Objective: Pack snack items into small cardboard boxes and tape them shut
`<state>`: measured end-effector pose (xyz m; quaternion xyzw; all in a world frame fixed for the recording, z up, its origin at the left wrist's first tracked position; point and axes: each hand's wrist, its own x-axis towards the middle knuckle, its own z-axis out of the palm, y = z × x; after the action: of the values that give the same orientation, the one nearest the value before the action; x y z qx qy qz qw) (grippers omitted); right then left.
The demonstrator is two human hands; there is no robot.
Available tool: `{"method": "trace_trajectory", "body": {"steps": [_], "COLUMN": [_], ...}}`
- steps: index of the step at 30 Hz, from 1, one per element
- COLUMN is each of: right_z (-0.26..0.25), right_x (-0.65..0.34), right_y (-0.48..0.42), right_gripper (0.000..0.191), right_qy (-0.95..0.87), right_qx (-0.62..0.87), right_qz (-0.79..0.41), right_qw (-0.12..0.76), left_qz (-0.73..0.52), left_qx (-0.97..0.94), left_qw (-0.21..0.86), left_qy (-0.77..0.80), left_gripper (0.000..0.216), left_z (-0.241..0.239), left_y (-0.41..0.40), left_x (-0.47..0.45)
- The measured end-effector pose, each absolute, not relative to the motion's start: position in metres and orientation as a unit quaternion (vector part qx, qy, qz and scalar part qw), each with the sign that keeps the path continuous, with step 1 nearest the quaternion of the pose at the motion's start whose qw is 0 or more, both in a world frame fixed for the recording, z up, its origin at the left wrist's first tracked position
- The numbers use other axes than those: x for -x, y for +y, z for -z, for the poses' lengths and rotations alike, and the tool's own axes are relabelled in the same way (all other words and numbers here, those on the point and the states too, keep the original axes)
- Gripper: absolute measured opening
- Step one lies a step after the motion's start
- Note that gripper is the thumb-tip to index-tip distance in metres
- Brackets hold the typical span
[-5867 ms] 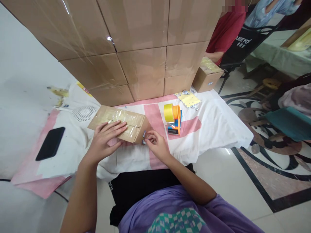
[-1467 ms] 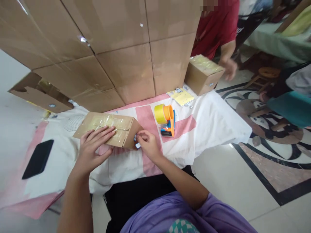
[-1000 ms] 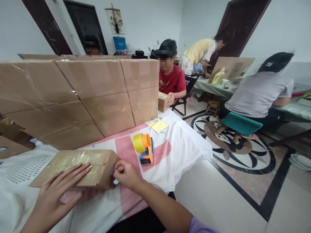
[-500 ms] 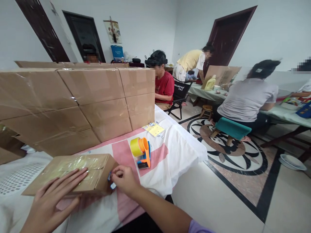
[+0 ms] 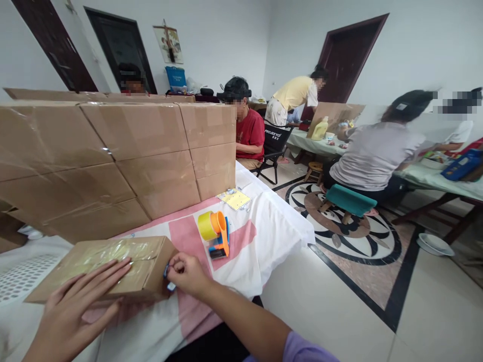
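Note:
A small cardboard box (image 5: 151, 247), with clear yellowish tape along its top, lies on the cloth in front of me. My left hand (image 5: 81, 301) rests flat on its top and near edge, fingers stretched out. At the box's right end, my right hand (image 5: 185, 271) is closed in a pinch. A small blue-and-white piece (image 5: 171, 286), sticker-like, shows at those fingertips against the end face; the fingers partly hide it. To the right lies an orange and blue tape dispenser (image 5: 223, 234) with a roll of yellow tape (image 5: 206, 226).
Stacked cardboard boxes (image 5: 151, 151) form a wall across the table behind the small box. A yellow sheet (image 5: 237, 199) lies by their right corner. White perforated plastic (image 5: 28, 274) is at left. Several people sit or stand at other tables; a teal stool (image 5: 349, 199) stands on the floor.
The view has shifted slightly, so most things sit a little further left. Both hands keep their places on the box, the right still pinching at its end.

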<state>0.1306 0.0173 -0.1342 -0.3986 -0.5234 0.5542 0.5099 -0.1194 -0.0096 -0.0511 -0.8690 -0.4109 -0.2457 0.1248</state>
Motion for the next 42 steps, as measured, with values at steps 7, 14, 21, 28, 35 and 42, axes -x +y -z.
{"method": "trace_trajectory", "body": {"steps": [7,14,21,28,35,42], "right_z": [0.133,0.126,0.128,0.127,0.127,0.122], "right_x": [-0.131,-0.133,-0.135,-0.136,-0.137,-0.14], "right_y": [0.013,0.004,0.01,0.015,0.01,0.004], "right_gripper": [0.014,0.016,0.009,0.014,0.015,0.014], "right_qy": [-0.533,-0.509,-0.548,-0.594,-0.604,-0.618], "right_qx": [0.393,0.422,0.406,0.411,0.418,0.414], "right_qz": [-0.543,-0.518,-0.505,-0.482,-0.454,-0.434], "right_qw": [0.517,0.543,0.53,0.496,0.504,0.508], "left_qz": [0.267,0.26,0.26,0.265,0.264,0.243], "left_qx": [0.87,0.866,0.86,0.863,0.859,0.862], "left_qw": [0.125,0.138,0.141,0.125,0.109,0.128], "left_qy": [-0.396,-0.405,-0.415,-0.41,-0.424,-0.425], "left_gripper": [0.077,0.078,0.08,0.074,0.071,0.067], "left_z": [0.046,0.048,0.042,0.044,0.045,0.046], "left_y": [-0.008,-0.011,-0.016,-0.014,-0.015,-0.013], "left_x": [0.116,0.114,0.108,0.111,0.111,0.114]}}
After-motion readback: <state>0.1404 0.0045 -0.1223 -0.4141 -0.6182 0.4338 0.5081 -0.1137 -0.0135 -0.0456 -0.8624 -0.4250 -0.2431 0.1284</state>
